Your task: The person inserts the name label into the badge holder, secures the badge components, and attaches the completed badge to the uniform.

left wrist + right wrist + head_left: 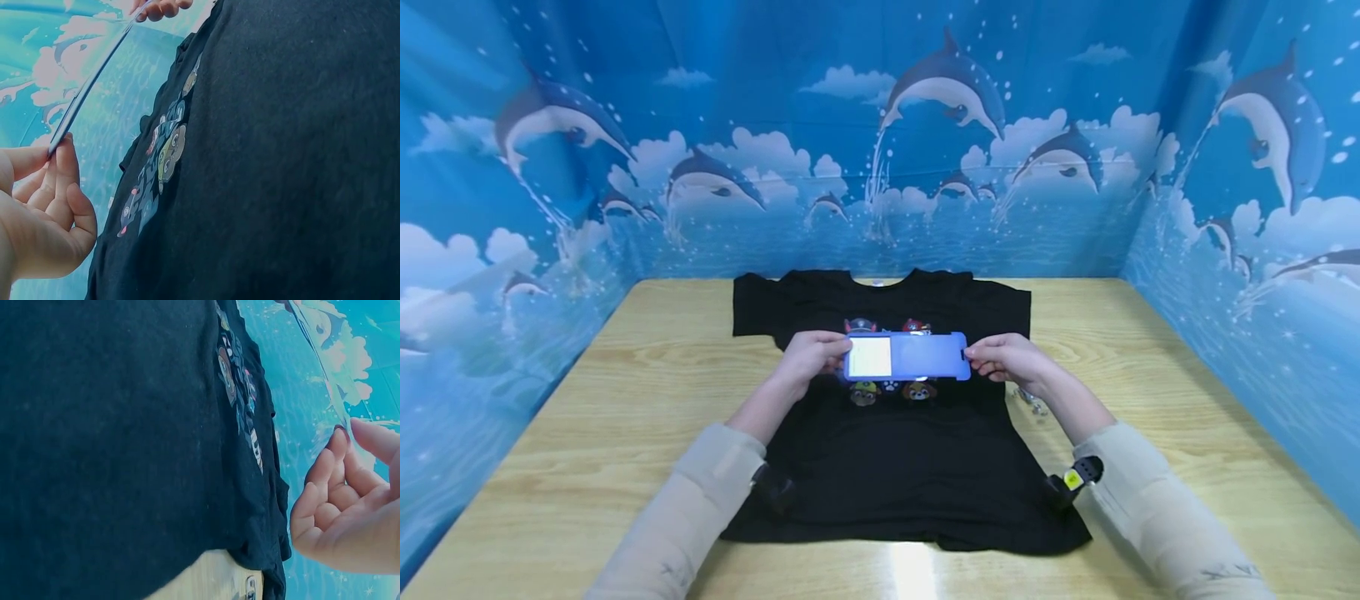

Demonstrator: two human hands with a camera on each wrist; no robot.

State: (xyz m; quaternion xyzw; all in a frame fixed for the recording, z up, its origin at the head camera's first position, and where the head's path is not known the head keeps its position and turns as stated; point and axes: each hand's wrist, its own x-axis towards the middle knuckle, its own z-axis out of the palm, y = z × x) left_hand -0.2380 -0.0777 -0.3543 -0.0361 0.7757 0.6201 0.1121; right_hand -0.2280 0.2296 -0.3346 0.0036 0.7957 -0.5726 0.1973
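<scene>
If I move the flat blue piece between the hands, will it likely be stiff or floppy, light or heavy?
The flat blue piece is probably stiff: its edge runs straight in the left wrist view. It seems light, since fingertips pinch only its ends. Being thin, it may bend if pushed.

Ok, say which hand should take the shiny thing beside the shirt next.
Probably the right hand: it's nearer the shiny thing, though it and the left hand both pinch the purple item.

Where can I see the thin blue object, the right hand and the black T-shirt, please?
Thin blue object [912,357]: head view, blue surface near its middle.
Right hand [1012,358]: head view, middle of the hand.
Black T-shirt [891,458]: head view, plain lower front.
</scene>
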